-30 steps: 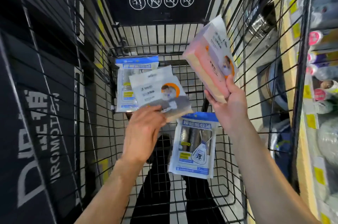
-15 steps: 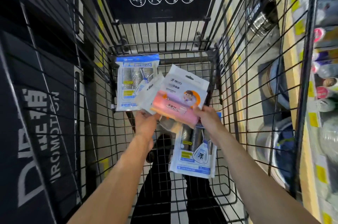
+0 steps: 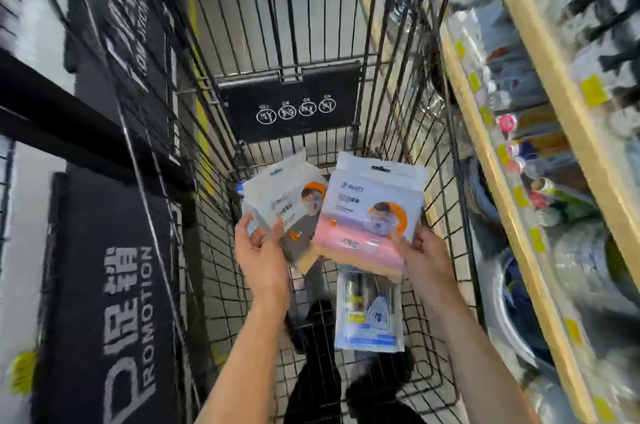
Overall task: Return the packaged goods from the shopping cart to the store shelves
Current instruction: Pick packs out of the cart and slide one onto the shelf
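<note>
Pink-banded white packet (image 3: 370, 215) in right hand (image 3: 424, 257), grey-printed packet (image 3: 291, 212) in left hand (image 3: 263, 250).

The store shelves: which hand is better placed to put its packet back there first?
Probably the right hand. Its grip is on the pink packet, and the shelves run along that side of the cart. The left hand, holding the grey packet, would have to cross over.
</note>
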The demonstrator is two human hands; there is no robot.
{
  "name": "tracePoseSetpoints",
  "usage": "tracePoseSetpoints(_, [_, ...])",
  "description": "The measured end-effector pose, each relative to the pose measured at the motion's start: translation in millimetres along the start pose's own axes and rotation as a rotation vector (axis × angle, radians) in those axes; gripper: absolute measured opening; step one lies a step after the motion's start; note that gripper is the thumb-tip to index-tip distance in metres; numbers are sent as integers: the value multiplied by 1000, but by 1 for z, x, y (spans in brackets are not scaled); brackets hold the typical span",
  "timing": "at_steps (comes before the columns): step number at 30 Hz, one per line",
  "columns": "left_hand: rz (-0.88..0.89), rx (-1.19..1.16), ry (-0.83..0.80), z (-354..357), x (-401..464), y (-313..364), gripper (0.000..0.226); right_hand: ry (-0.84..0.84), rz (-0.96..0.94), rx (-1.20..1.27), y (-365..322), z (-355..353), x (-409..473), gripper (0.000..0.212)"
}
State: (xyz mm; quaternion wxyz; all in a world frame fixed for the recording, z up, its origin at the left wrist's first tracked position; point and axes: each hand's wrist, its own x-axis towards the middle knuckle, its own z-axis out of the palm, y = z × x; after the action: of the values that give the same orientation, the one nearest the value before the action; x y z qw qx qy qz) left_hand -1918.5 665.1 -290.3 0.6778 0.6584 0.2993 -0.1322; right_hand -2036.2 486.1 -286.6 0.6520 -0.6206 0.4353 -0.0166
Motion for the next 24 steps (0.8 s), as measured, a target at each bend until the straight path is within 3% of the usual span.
tracePoseSetpoints(8, [182, 127, -494, 35, -77, 117, 38, 192, -231, 126, -85, -54, -85, 5])
tracePoseSetpoints(9, [189, 137, -557, 43, -93, 126, 39, 244, -259, 154, -91, -67, -96, 13])
tracePoseSetpoints(13, [288, 203, -704, 88, -159, 144, 32, 393, -314, 271, -118, -126, -144, 9])
tracePoseSetpoints(16, [374, 250, -831, 132, -230, 142, 28, 546, -378, 229, -126, -186, -183, 28])
tracePoseSetpoints(21, [424, 272, -1130, 196, -351, 131, 27, 785, -426, 220, -123, -271, -228, 42])
tracePoseSetpoints(24, [476, 293, -1206, 228, -386, 127, 21, 910, -410, 169, -131, -304, -237, 47])
